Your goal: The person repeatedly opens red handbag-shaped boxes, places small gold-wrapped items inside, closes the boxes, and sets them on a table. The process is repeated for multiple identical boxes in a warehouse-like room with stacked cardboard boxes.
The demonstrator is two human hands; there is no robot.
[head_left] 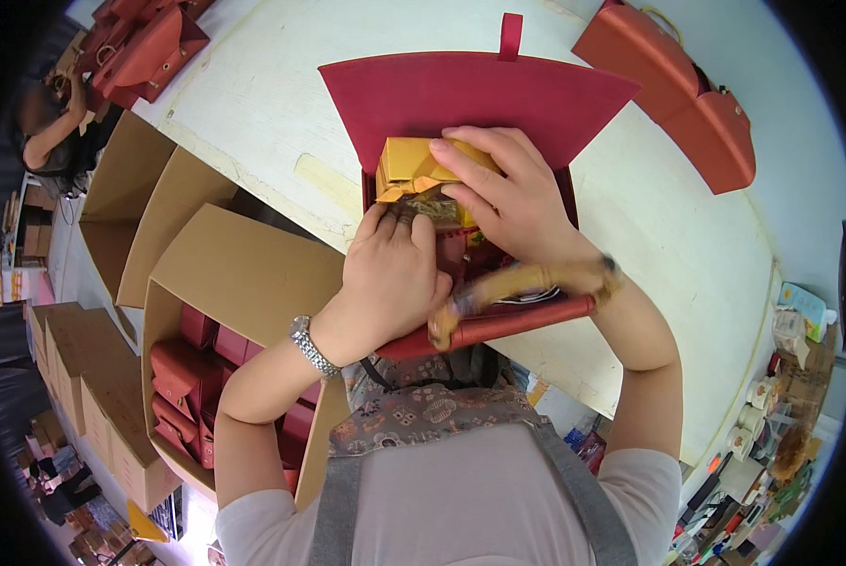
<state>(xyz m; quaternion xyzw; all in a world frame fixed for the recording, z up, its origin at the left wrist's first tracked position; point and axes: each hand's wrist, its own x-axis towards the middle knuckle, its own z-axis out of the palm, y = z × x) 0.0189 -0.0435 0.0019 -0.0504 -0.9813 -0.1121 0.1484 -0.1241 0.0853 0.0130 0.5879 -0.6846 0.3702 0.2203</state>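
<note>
A red gift box (479, 99) stands in front of me on the white table with its lid folded back. Inside it, near the lid, is a yellow carton (410, 158). My right hand (515, 193) grips this carton from above, its fingers laid over the top. My left hand (390, 274) is bent down at the left side of the opening, fingers curled against a clear, brownish packet (442, 211); its fingertips are hidden. A curved tan handle (517, 286), blurred, crosses the near side of the box below my right wrist.
At left, an open cardboard carton (243, 269) holds several red boxes (185, 377). More red boxes lie at the table's far left (149, 66), and another red case (673, 90) at far right. Cluttered supplies (753, 443) line the right side. A person (50, 132) works at upper left.
</note>
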